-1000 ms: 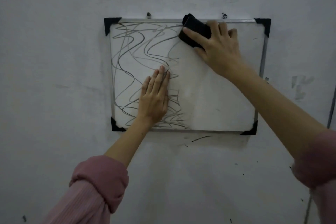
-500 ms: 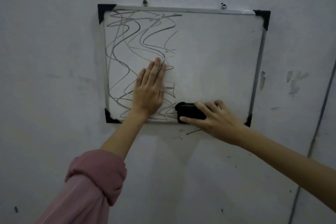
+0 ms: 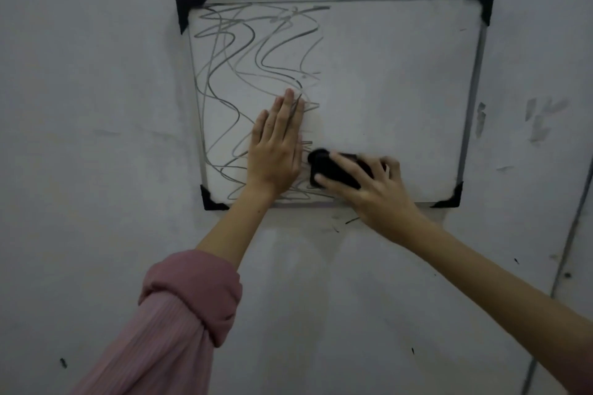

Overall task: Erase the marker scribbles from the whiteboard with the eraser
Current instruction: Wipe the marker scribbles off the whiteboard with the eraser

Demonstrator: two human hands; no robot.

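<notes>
The left hand (image 3: 276,151) lies flat, fingers together, likely steadying the metal-framed wall whiteboard (image 3: 401,80), while the right hand (image 3: 375,192) grips the black block eraser (image 3: 333,170) just beside it, against the grey marker scribbles (image 3: 244,74).

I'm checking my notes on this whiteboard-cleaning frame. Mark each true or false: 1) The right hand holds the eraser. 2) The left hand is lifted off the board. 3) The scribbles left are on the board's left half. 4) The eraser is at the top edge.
1) True: the right hand grips the black eraser.
2) False: the left hand rests flat on the whiteboard.
3) True: the scribbles cover the left half.
4) False: the eraser is near the bottom edge.
</notes>
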